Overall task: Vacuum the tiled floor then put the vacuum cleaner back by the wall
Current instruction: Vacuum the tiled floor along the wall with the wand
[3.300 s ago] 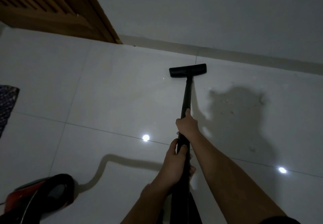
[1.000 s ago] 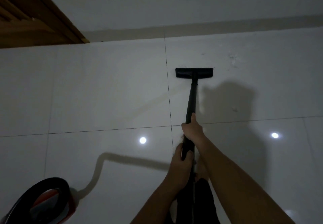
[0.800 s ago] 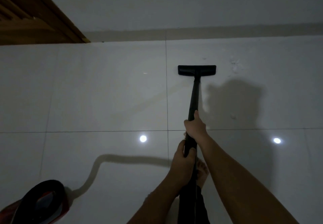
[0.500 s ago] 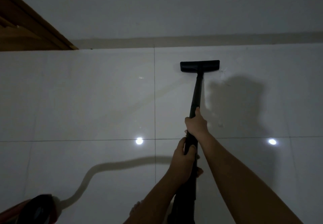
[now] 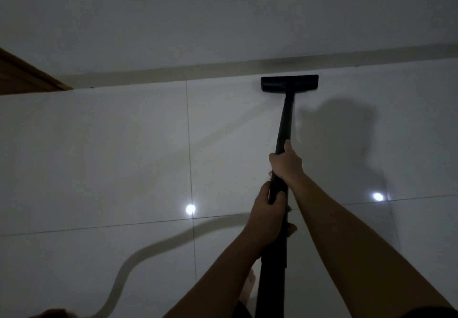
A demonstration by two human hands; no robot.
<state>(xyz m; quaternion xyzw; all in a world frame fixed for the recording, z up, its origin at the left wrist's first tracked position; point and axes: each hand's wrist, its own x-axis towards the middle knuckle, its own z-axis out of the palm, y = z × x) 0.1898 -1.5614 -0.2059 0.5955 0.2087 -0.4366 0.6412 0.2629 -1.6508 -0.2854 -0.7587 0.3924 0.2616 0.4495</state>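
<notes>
Vacuum wand [image 5: 285,119]: right hand [image 5: 287,164], left hand [image 5: 266,214] both wrapped round it; nozzle [image 5: 289,83] at floor's far edge, likely to knock skirting [image 5: 173,72] if pushed further.

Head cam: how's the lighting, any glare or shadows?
Head view: dim overall; two bright light reflections glare off the glossy tiled floor, one at; a soft dark shadow falls right of the vacuum wand; hose shadow curves lower left; straight edges bow slightly.
</notes>
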